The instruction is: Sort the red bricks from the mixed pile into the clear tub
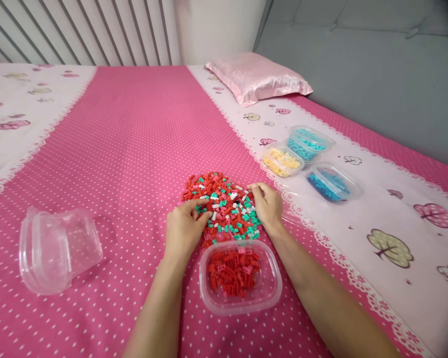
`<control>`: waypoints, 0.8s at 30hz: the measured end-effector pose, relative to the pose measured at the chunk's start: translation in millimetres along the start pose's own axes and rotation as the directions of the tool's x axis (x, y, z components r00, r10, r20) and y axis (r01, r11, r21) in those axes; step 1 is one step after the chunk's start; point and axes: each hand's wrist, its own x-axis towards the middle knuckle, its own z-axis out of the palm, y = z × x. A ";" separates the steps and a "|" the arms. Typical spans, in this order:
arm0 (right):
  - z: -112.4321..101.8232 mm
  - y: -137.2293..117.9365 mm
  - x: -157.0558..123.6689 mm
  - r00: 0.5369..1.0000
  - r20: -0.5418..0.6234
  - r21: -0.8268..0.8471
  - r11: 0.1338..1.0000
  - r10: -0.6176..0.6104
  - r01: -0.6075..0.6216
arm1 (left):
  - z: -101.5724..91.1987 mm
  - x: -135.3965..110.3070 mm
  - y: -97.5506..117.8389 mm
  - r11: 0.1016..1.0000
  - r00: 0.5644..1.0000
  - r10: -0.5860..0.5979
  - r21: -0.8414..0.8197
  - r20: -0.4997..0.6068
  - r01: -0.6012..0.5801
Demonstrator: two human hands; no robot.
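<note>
A loose pile of small toy building bricks (224,199), mostly red with some green, white and pink, lies on the pink dotted bedsheet. At its left side my left hand (182,226) reaches in, thumb and index finger apart over the bricks. My right hand (268,204) rests at the pile's right edge with its fingers curled together; whatever is between the fingertips is too small or hidden to make out. Just in front of the pile, between my forearms, stands a clear plastic container (272,298) holding red and a few pink bricks (233,273).
Stacked empty clear containers (59,248) lie on their side at the left. To the right stand containers of yellow bricks (282,161), turquoise bricks (306,144) and blue bricks (328,184). A pink pillow (259,77) lies farther back by the grey padded headboard (369,74).
</note>
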 end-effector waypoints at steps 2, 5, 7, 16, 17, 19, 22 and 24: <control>0.1 0.2 0.1 1.000 -0.003 0.000 1.000 -0.004 0.004 | 0.6 -0.6 1.3 0.999 1.000 0.010 0.041 -0.005 -0.009; 0.2 0.4 0.1 1.000 -0.006 -0.003 1.000 -0.007 0.007 | 1.5 -0.4 1.9 0.998 1.000 0.011 0.063 -0.028 -0.009; 0.1 0.5 0.1 1.000 -0.005 -0.001 1.000 -0.009 0.009 | 1.7 0.3 2.1 0.998 0.999 0.012 0.059 -0.039 -0.010; 0.4 2.3 0.5 1.000 -0.010 0.026 0.999 -0.021 0.021 | 3.2 3.0 -3.9 0.989 0.999 -0.050 -0.140 0.014 0.052; 0.4 2.3 0.5 1.000 -0.010 0.036 0.999 -0.022 0.023 | 3.5 3.1 -4.8 0.979 0.998 -0.053 -0.198 0.021 0.056; 0.3 2.2 0.5 1.000 -0.011 0.052 0.998 -0.025 0.025 | 3.4 3.0 -4.8 0.942 0.998 -0.060 -0.330 0.036 0.069; 0.3 2.8 0.6 1.000 -0.012 0.068 0.997 -0.026 0.026 | 0.0 2.0 0.3 0.850 0.993 -0.112 -0.512 0.045 0.119; 0.4 3.4 0.8 1.000 -0.012 0.076 0.997 -0.028 0.029 | -4.7 1.0 5.1 0.753 0.981 -0.178 -0.632 0.071 0.183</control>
